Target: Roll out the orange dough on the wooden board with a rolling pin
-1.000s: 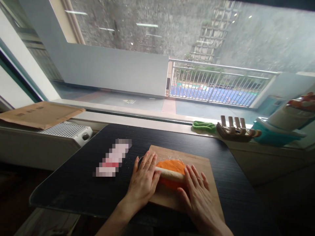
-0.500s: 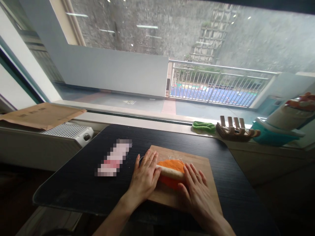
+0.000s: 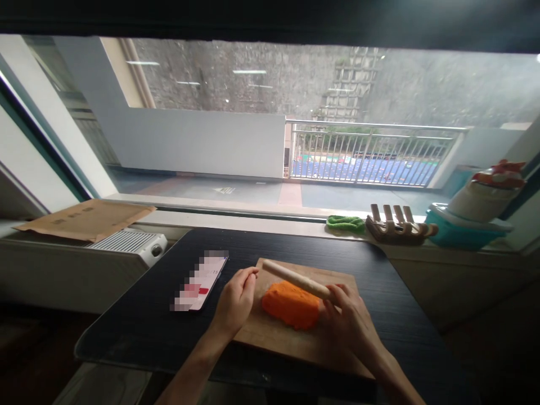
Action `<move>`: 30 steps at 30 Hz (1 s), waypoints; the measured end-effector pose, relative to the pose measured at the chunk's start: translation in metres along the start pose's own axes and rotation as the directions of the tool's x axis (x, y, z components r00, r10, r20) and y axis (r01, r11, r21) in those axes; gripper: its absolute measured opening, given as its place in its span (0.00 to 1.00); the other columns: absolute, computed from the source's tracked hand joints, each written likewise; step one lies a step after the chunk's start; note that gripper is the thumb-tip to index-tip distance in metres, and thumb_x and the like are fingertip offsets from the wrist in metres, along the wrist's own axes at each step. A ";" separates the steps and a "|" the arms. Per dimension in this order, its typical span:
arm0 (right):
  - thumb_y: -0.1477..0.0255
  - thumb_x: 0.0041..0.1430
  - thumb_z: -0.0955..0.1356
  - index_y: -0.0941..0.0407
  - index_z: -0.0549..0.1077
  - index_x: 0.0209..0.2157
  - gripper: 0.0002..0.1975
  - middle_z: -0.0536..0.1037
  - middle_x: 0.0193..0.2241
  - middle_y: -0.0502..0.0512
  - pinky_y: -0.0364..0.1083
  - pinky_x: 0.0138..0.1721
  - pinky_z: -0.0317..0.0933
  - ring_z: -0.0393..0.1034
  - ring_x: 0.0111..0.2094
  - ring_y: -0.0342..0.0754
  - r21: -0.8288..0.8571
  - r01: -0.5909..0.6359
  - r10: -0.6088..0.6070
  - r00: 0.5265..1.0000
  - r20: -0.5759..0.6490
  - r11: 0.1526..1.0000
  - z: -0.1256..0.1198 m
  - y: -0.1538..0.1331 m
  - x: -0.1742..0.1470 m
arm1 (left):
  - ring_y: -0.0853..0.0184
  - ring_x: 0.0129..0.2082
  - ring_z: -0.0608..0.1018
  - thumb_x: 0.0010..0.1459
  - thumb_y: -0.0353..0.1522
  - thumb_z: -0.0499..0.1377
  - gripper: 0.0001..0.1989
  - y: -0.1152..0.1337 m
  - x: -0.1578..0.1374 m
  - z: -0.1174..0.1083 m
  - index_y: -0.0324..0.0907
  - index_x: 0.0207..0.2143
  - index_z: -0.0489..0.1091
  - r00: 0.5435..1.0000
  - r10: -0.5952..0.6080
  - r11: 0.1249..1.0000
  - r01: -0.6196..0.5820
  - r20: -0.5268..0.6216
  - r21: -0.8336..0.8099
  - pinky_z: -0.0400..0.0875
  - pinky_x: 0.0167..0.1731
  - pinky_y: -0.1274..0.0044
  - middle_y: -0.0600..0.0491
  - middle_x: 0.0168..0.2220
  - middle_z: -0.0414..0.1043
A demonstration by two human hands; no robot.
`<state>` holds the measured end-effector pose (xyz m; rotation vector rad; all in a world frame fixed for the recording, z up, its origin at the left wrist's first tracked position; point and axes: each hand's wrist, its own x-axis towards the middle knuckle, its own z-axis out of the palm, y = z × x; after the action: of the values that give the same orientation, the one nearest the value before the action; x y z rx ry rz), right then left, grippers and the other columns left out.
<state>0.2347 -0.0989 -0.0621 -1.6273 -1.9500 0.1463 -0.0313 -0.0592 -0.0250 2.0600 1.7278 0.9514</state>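
Note:
My right hand (image 3: 348,315) grips the right end of a pale wooden rolling pin (image 3: 295,278), which is raised at a slant over the board. Below the pin lies a flattened slab of orange dough (image 3: 291,306) with uneven edges. It rests on a wooden cutting board (image 3: 274,340). My left hand (image 3: 237,297) is closed beside the board's left side, apart from the pin, thumb and fingers drawn together. Whatever may be between those fingers is hidden.
A phone (image 3: 205,281), partly pixelated, lies on the black table (image 3: 143,315) to the left. On the windowsill are a green cloth (image 3: 345,224), a brown slatted rack (image 3: 396,228) and a teal basket (image 3: 459,230). A brown paper envelope (image 3: 90,218) covers part of the radiator (image 3: 126,244).
The left hand has come off the rolling pin and closed. My right hand has gone from pressing flat to gripping and lifting the pin. More of the dough shows. The view has tilted up.

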 end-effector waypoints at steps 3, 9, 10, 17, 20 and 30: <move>0.70 0.60 0.59 0.54 0.68 0.42 0.11 0.73 0.38 0.55 0.47 0.37 0.61 0.68 0.35 0.49 -0.011 -0.105 0.104 0.991 -0.082 0.994 0.000 0.021 -0.003 | 0.65 0.46 0.74 0.60 0.30 0.47 0.15 0.007 0.005 0.012 0.40 0.44 0.70 0.985 -0.013 0.998 0.001 0.175 0.066 0.67 0.49 0.74 0.48 0.44 0.74; 0.71 0.59 0.60 0.54 0.68 0.43 0.11 0.73 0.40 0.56 0.49 0.38 0.58 0.67 0.40 0.52 -0.168 -0.097 0.071 0.985 -0.154 0.981 0.009 0.033 -0.017 | 0.64 0.42 0.74 0.61 0.37 0.55 0.14 0.024 0.027 0.021 0.40 0.46 0.67 0.900 -0.135 0.969 0.032 0.415 0.245 0.70 0.43 0.66 0.48 0.46 0.69; 0.71 0.59 0.61 0.54 0.68 0.44 0.12 0.73 0.41 0.56 0.49 0.39 0.58 0.66 0.42 0.53 -0.193 -0.091 0.060 0.985 -0.164 0.977 0.011 0.032 -0.019 | 0.64 0.42 0.74 0.60 0.37 0.55 0.15 0.025 0.030 0.021 0.40 0.48 0.65 0.884 -0.159 0.962 0.038 0.441 0.271 0.71 0.41 0.66 0.49 0.47 0.68; 0.73 0.60 0.61 0.55 0.66 0.45 0.12 0.73 0.42 0.55 0.49 0.41 0.55 0.64 0.42 0.52 -0.229 -0.091 0.045 0.980 -0.196 0.969 0.015 0.026 -0.021 | 0.63 0.44 0.73 0.60 0.37 0.56 0.17 0.023 0.042 0.021 0.40 0.49 0.64 0.811 -0.203 0.942 0.008 0.548 0.336 0.71 0.41 0.65 0.48 0.49 0.67; 0.73 0.60 0.61 0.55 0.66 0.45 0.12 0.72 0.42 0.55 0.49 0.41 0.55 0.63 0.42 0.52 -0.229 -0.089 0.042 0.978 -0.203 0.969 0.015 0.027 -0.022 | 0.63 0.43 0.73 0.60 0.37 0.56 0.16 0.023 0.045 0.021 0.40 0.49 0.64 0.797 -0.200 0.941 -0.007 0.570 0.339 0.71 0.41 0.65 0.48 0.49 0.67; 0.73 0.59 0.61 0.55 0.66 0.45 0.12 0.72 0.42 0.55 0.48 0.41 0.55 0.64 0.41 0.52 -0.240 -0.080 0.024 0.973 -0.229 0.968 0.016 0.027 -0.022 | 0.62 0.43 0.73 0.60 0.37 0.56 0.17 0.020 0.057 0.024 0.40 0.49 0.64 0.757 -0.191 0.958 0.005 0.625 0.287 0.71 0.41 0.65 0.48 0.48 0.67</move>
<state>0.2516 -0.1086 -0.0951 -1.7684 -1.8078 -0.2615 0.0036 -0.0054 -0.0138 2.0689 1.5932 -0.0778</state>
